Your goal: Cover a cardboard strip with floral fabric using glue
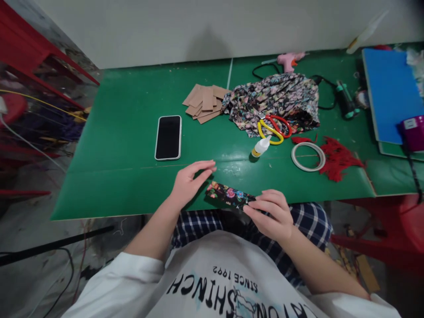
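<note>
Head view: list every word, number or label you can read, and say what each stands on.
"SINCE 1992" – on the white shirt, seen upside down.
"SHINCH" – large black letters on the same shirt, upside down; the word is cut off by folds, so it may be partial.
"TON" – more large letters lower on the shirt, only partly in view.
Purple box: a white label, too blurred to read.
Glue bottle, phone: no readable text.

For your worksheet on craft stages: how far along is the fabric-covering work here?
Done: one floral-covered strip exists. In hand: the right hand pinches its end while the left hand hovers beside it. Left: bare cardboard pieces and loose floral fabric lie unused, glue bottle nearby.
</note>
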Demonstrator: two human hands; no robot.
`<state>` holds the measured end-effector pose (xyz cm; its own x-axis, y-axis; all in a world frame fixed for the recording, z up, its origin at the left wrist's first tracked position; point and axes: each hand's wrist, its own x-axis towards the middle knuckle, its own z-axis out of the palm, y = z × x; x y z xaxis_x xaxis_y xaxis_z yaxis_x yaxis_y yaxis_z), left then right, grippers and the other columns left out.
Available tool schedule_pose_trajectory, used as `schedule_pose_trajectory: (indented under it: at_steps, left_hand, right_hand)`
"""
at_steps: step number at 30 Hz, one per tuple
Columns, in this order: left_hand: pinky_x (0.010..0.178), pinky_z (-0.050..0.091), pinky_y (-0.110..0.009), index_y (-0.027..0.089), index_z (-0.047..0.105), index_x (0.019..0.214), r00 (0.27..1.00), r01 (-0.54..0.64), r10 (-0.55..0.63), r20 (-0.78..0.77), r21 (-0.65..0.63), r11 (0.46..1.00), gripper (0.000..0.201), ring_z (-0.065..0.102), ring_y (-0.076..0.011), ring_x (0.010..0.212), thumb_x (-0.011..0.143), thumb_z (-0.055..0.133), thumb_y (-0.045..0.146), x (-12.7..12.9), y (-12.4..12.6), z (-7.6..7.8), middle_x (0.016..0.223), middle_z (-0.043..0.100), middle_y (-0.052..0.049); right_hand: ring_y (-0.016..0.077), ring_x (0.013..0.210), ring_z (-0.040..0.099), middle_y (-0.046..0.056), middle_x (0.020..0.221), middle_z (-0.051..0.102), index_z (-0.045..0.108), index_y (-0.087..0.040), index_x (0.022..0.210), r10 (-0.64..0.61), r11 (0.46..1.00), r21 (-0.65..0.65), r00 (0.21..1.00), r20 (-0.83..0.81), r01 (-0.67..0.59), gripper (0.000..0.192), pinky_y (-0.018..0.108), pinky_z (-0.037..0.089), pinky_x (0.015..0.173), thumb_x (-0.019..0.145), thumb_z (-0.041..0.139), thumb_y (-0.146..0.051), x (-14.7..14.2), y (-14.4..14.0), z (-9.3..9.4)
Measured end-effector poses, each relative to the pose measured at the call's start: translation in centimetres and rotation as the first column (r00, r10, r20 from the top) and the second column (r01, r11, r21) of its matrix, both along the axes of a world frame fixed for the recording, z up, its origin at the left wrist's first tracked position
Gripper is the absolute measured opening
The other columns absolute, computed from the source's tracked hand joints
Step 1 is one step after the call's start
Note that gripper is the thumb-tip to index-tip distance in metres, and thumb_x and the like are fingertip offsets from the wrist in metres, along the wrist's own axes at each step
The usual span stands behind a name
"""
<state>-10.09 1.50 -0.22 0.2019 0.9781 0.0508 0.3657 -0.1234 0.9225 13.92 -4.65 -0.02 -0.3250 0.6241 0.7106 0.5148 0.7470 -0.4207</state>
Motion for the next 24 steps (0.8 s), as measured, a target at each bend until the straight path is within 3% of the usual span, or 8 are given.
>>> schedule_pose_trajectory:
  at_steps: [2,5,7,9,12,16,20,24]
  left_hand:
    - [0.077,0.05,-0.032,0.02,0.067,0.096,0.973,-0.097,0.104,-0.206,0.045,0.994,0.029,0.064,-0.0175,0.081,0.084,0.052,0.041,-0.4,0.9,-0.1,0.092,0.068,-0.005]
    - [0.075,0.048,-0.034,0.021,0.07,0.08,0.855,-0.06,0.163,-0.493,0.216,0.974,0.026,0.061,-0.0191,0.078,0.082,0.055,0.042,-1.2,2.2,0.3,0.078,0.067,-0.004]
    - [0.078,0.047,-0.037,0.02,0.069,0.07,0.809,-0.039,0.184,-0.558,0.262,0.964,0.034,0.06,-0.0207,0.08,0.083,0.051,0.044,-1.5,2.8,1.1,0.073,0.066,-0.005]
    - [0.084,0.045,-0.038,0.019,0.069,0.07,0.854,-0.014,0.127,-0.504,0.223,0.975,0.039,0.06,-0.022,0.089,0.086,0.045,0.046,-1.4,3.0,2.2,0.078,0.067,-0.006]
    - [0.094,0.041,-0.037,0.02,0.069,0.092,0.941,0.201,-0.18,-0.287,0.046,0.979,0.036,0.056,-0.0214,0.106,0.088,0.042,0.045,-0.3,2.8,4.1,0.1,0.067,-0.005]
    - [0.09,0.045,-0.032,0.023,0.061,0.112,0.832,0.543,-0.554,0.031,-0.251,0.801,0.035,0.059,-0.0185,0.103,0.088,0.044,0.042,1.4,3.3,5.1,0.113,0.063,-0.004]
    - [0.072,0.051,-0.028,0.024,0.054,0.121,0.754,0.651,-0.606,0.255,-0.422,0.631,0.04,0.063,-0.0167,0.084,0.087,0.044,0.044,2.1,4.6,4.2,0.102,0.066,-0.006]
    - [0.056,0.048,-0.022,0.021,0.054,0.119,0.733,0.666,-0.618,0.285,-0.487,0.565,0.045,0.06,-0.0128,0.063,0.087,0.04,0.051,2.0,5.5,3.6,0.085,0.067,-0.006]
  right_hand:
    - [0.0152,0.078,0.058,-0.001,0.08,0.066,0.065,-0.034,0.098,0.081,0.981,-0.172,0.996,-0.045,-0.087,0.032,0.035,0.051,0.071,0.075,0.063,-0.012,0.1,0.0,0.4]
    - [0.0147,0.076,0.058,0.002,0.077,0.065,0.065,-0.025,0.092,0.175,0.909,-0.36,0.976,-0.132,-0.212,0.021,0.033,0.052,0.068,0.076,0.061,-0.013,0.3,0.0,1.0]
    - [0.0141,0.073,0.058,0.002,0.074,0.065,0.065,-0.022,0.087,0.187,0.862,-0.439,0.964,-0.189,-0.253,0.014,0.032,0.052,0.066,0.077,0.061,-0.014,0.4,0.2,1.4]
    - [0.0138,0.071,0.059,0.002,0.072,0.064,0.064,-0.021,0.085,0.128,0.829,-0.508,0.963,-0.237,-0.235,0.01,0.031,0.052,0.065,0.077,0.061,-0.015,0.5,0.5,1.5]
    - [0.0143,0.071,0.06,0.002,0.073,0.064,0.063,-0.021,0.08,-0.04,0.792,-0.596,0.964,-0.264,-0.13,0.004,0.03,0.051,0.064,0.077,0.061,-0.019,-0.1,1.8,1.5]
    - [0.0144,0.071,0.061,0.002,0.074,0.065,0.063,-0.021,0.077,-0.105,0.778,-0.621,0.957,-0.272,-0.091,0.003,0.029,0.05,0.066,0.077,0.061,-0.023,-1.7,4.2,1.7]
    - [0.0132,0.068,0.06,0.001,0.073,0.064,0.063,-0.021,0.077,-0.129,0.805,-0.591,0.952,-0.277,-0.063,0.005,0.027,0.05,0.064,0.077,0.059,-0.024,-3.0,6.0,1.9]
    - [0.0133,0.074,0.06,0.002,0.081,0.065,0.063,-0.021,0.086,-0.105,0.826,-0.562,0.966,-0.237,-0.049,0.01,0.026,0.05,0.064,0.078,0.059,-0.026,-2.1,6.4,1.6]
